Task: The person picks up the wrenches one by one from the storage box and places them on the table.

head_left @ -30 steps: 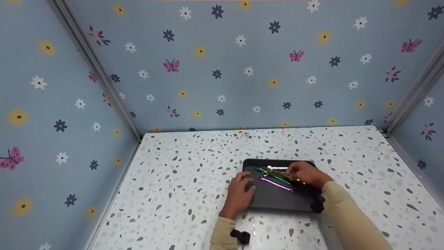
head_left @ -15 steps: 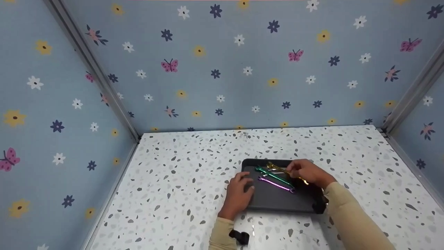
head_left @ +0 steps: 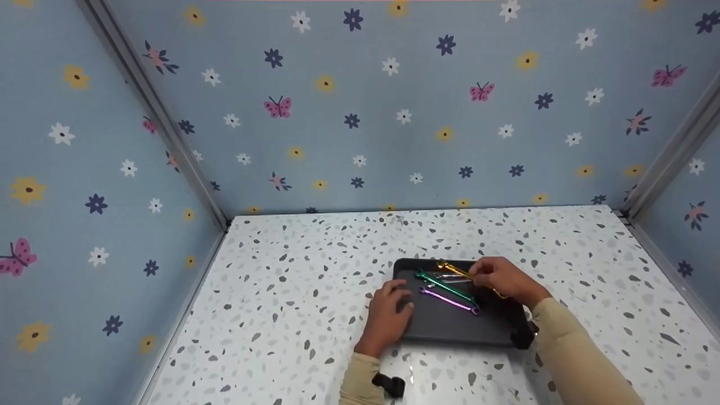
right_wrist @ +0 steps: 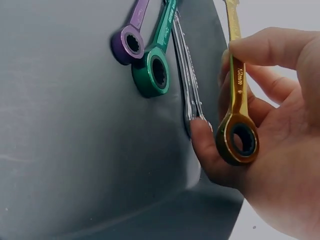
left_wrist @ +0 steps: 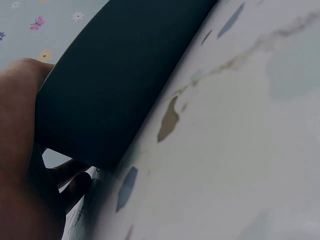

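A dark grey tray [head_left: 450, 329] carries several combination wrenches. My right hand [head_left: 503, 279] pinches a gold wrench [right_wrist: 239, 95] between thumb and fingers, raised over the tray's far right side; its ring end shows below the thumb in the right wrist view. Close by lie a green wrench [right_wrist: 156, 70], a purple wrench [right_wrist: 131, 42] and silver wrenches [right_wrist: 187, 80], the little finger right at the silver ends. At the tray's left side, my left hand [head_left: 387, 315] grips the rim, with the tray wall [left_wrist: 110, 85] between thumb and fingers in the left wrist view.
The tray stands on a white speckled tabletop [head_left: 292, 292]. Behind it rises a flowered blue wall panel [head_left: 360, 101], with more panels at both sides. Dark camera mounts sit at both wrists, the left mount [head_left: 389, 385] over the tabletop.
My right hand has moved slightly up and right with the gold wrench, which has come away from the green and silver ones. The left hand stays at the tray's rim.
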Tool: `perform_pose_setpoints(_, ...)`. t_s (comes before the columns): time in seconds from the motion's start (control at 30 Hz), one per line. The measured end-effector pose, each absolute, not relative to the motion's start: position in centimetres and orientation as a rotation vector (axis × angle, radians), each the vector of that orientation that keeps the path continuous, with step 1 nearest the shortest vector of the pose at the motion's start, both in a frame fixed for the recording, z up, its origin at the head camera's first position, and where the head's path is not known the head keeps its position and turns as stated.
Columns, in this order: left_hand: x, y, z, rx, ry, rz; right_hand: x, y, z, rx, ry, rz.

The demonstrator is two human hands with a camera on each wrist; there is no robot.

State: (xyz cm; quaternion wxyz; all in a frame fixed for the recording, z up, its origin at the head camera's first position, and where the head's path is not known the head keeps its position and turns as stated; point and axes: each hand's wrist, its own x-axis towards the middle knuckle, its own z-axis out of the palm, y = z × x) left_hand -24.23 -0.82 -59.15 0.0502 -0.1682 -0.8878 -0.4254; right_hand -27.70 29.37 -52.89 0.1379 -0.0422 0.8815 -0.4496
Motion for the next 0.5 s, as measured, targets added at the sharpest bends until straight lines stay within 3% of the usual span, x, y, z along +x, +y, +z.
perform_pose_setpoints(0.5,-24.3,-0.8,-59.2,-0.539,-2.658,-1.262,-27.0,30.3,-51.7,-0.085,2.569,-1.351)
